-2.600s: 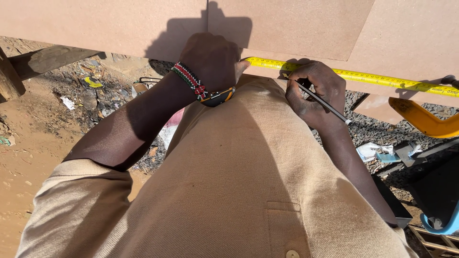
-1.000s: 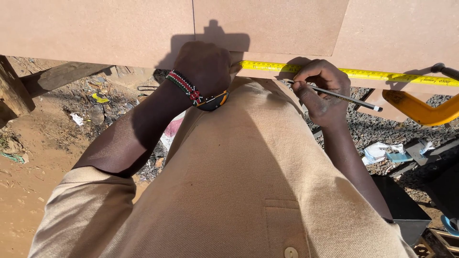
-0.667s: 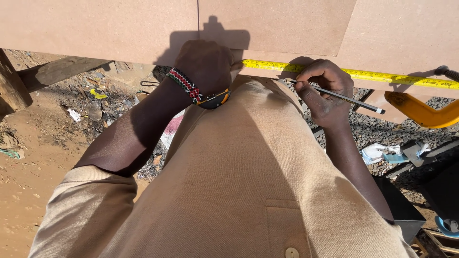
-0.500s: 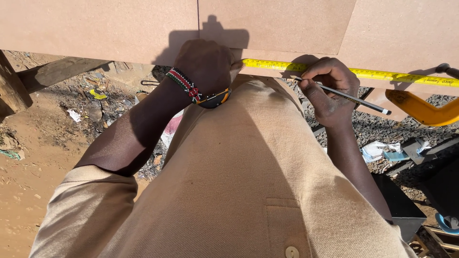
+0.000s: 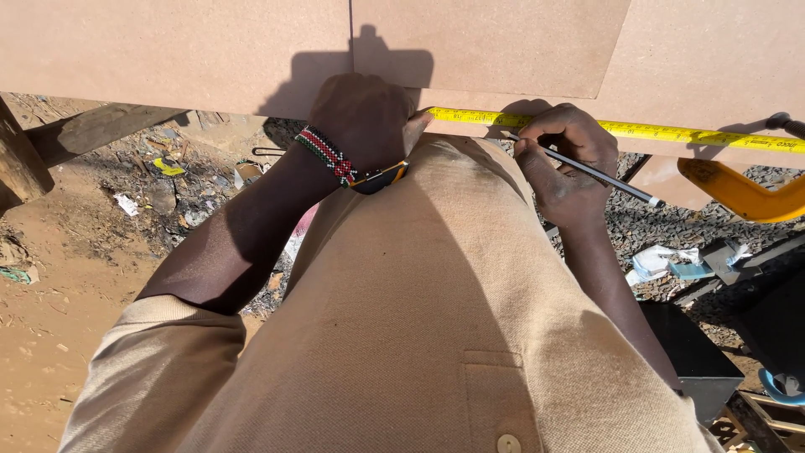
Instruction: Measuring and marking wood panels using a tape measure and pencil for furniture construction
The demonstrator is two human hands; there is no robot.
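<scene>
I log a yellow tape measure (image 5: 620,129) stretched along the brown board's (image 5: 168,50) near edge, my left hand (image 5: 365,117) clamped on its case to pin it, right hand (image 5: 566,159) pinching a pencil (image 5: 587,170) against the tape for marking.

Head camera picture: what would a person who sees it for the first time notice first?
Most striking is the yellow tape measure, stretched along the near edge of the brown board at the top. The left hand grips the tape's case at that edge, a beaded bracelet on its wrist, while the right hand sets a pencil against the tape. At the far right, an orange clamp stands out.
</scene>
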